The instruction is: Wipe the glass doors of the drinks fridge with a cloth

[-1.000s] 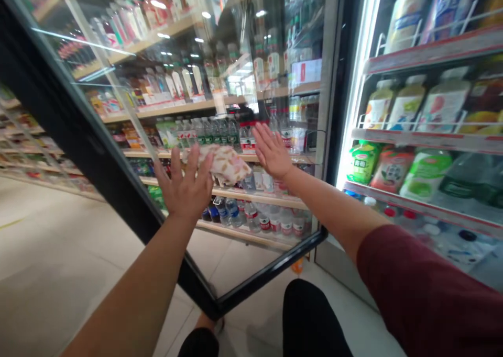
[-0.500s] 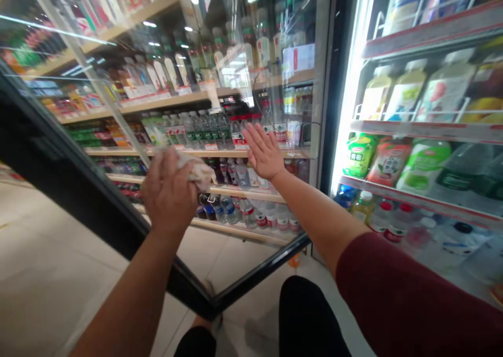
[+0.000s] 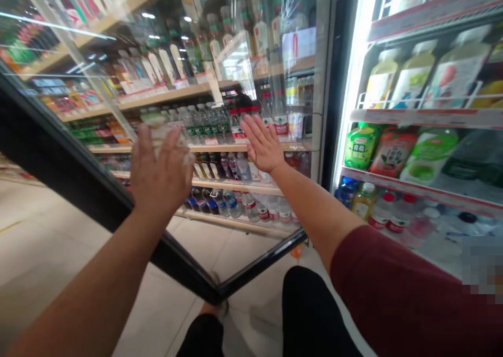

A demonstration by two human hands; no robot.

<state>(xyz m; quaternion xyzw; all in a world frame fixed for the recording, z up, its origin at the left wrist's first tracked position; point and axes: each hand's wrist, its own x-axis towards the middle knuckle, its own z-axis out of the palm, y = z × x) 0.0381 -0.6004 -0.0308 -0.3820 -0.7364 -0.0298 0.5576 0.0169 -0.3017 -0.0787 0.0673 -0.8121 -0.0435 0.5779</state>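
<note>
A glass door with a thick black frame (image 3: 78, 171) stands ajar in front of me. My left hand (image 3: 159, 176) is up against the pane with its fingers partly spread over a pale, crumpled cloth (image 3: 159, 136), pressing it to the glass. Motion blurs that hand and the cloth, most of which lies behind the fingers. To the right, my right hand (image 3: 264, 146) rests flat on the same glass, fingers extended and nothing in it. Shelves of drink bottles show through or reflect in the pane.
On the right is a lit cooler with several shelves (image 3: 420, 117) of bottles and drink pouches (image 3: 359, 146). The door's lower corner (image 3: 218, 294) is close to my legs and feet. Pale floor tiles (image 3: 47, 252) lie below on the left.
My left hand has moved a little left and up across the glass with the cloth, its fingers now more spread. My right hand stays at the same spot. The view has shifted slightly.
</note>
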